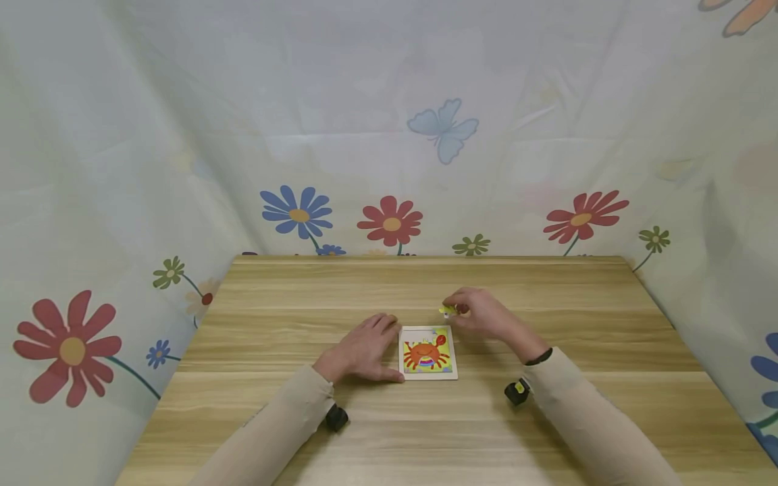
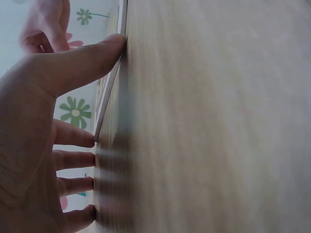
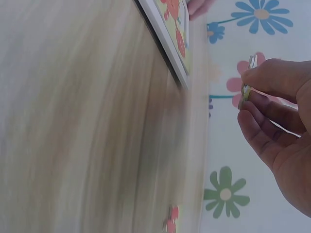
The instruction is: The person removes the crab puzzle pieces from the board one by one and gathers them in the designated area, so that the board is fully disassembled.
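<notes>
A square crab jigsaw puzzle [image 1: 428, 353] in a pale wooden frame lies flat on the table; its upper left shows a pale gap. Spread along its left side, my left hand [image 1: 369, 345] touches the frame with the thumb at the lower-left corner and the index fingertip at the upper-left one. The other left fingertips rest on the tabletop [image 2: 204, 121]. Between thumb and fingers, my right hand [image 1: 483, 316] pinches a small yellow-and-white puzzle piece [image 1: 447, 310], raised beyond the puzzle's upper-right corner. Seen from the right wrist, that piece [image 3: 246, 92] is nearly edge-on.
Another puzzle piece [image 3: 171, 221], partly red, lies on the table below the right hand in the right wrist view. Black wrist cameras [image 1: 517, 391] sit under both forearms. A flower-printed curtain [image 1: 389, 148] hangs behind the table and at its sides.
</notes>
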{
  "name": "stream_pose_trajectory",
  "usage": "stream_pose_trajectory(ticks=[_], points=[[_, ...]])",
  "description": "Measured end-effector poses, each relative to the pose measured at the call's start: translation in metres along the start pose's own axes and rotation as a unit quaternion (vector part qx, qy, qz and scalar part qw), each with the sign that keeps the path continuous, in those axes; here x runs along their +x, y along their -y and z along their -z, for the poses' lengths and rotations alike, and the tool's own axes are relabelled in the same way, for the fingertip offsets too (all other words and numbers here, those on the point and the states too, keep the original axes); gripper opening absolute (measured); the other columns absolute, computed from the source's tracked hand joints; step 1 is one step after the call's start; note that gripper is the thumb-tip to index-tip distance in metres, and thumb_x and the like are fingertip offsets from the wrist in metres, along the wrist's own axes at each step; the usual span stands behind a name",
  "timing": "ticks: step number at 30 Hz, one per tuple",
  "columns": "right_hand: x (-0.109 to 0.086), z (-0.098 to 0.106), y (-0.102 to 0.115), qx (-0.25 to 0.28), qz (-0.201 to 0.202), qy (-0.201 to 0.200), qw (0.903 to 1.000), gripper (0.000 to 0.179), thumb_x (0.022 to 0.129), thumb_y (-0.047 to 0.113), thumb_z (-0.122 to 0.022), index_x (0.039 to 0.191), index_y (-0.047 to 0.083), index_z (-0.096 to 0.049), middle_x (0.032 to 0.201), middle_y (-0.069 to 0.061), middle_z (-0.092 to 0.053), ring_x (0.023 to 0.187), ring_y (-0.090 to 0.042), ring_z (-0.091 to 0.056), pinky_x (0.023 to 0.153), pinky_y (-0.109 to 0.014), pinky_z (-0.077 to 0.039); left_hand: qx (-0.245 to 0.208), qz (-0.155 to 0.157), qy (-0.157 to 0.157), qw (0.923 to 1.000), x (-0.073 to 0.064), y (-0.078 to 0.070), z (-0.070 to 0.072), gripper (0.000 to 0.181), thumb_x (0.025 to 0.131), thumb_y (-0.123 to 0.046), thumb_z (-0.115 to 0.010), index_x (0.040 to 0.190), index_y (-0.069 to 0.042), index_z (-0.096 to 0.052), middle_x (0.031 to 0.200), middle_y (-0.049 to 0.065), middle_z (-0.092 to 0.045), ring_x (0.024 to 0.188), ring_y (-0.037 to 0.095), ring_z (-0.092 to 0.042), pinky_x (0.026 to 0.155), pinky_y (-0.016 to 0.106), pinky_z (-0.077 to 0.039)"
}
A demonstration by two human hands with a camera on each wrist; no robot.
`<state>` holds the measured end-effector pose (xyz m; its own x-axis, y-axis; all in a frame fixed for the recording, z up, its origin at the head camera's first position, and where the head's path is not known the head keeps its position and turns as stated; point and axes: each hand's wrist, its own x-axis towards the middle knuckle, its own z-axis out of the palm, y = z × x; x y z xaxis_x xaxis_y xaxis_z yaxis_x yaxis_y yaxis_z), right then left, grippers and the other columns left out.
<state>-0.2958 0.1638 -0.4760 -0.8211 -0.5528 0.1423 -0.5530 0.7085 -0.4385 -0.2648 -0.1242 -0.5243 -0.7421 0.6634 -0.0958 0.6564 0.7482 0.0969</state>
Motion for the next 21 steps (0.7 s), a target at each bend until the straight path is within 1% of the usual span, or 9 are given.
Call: stream_pose_trajectory(ticks=[5,9,15,21], points=[[-0.005,0.006,-0.009,0.001,-0.013,-0.001,0.9999,0.031,0.085,0.009,-0.073,0.116,0.003,-0.069,0.110,-0.010,-0.068,0.091,-0.020,-0.063,0.079,-0.037,-0.056,-0.001,0.003,0.002,1.0000,0.000,-0.001,0.001,0.108,0.075,-0.081,-0.056,0.151,-0.008,-0.034,0.153,0.012,-0.033,0.144,0.030,-0.027,0.121,0.042,-0.021],[-0.010,0.012,-0.014,0.003,-0.023,-0.003,0.9997,0.032,0.085,0.008,-0.073,0.116,0.003,-0.069,0.111,-0.011,-0.068,0.093,-0.023,-0.064,0.081,-0.042,-0.056,-0.003,0.003,0.005,1.0000,-0.001,-0.001,0.002,0.108,0.075,-0.081,-0.056,0.151,-0.008,-0.033,0.154,0.012,-0.032,0.144,0.031,-0.027,0.121,0.042,-0.021],[-0.015,0.018,-0.023,-0.024,-0.037,-0.006,0.9990,0.032,0.086,0.010,-0.073,0.117,0.004,-0.069,0.113,-0.011,-0.068,0.094,-0.022,-0.064,0.080,-0.039,-0.056,-0.003,0.003,0.005,1.0000,-0.001,-0.001,0.002,0.108,0.075,-0.080,-0.056,0.151,-0.008,-0.033,0.154,0.012,-0.032,0.144,0.031,-0.027,0.121,0.042,-0.021],[-0.022,0.023,-0.027,-0.018,-0.052,-0.015,0.9984,0.031,0.086,0.009,-0.072,0.117,0.004,-0.068,0.112,-0.011,-0.067,0.094,-0.023,-0.063,0.078,-0.040,-0.057,-0.001,0.004,0.005,1.0000,-0.001,-0.001,0.002,0.108,0.075,-0.082,-0.054,0.152,-0.008,-0.033,0.155,0.012,-0.031,0.144,0.030,-0.026,0.121,0.043,-0.021]])
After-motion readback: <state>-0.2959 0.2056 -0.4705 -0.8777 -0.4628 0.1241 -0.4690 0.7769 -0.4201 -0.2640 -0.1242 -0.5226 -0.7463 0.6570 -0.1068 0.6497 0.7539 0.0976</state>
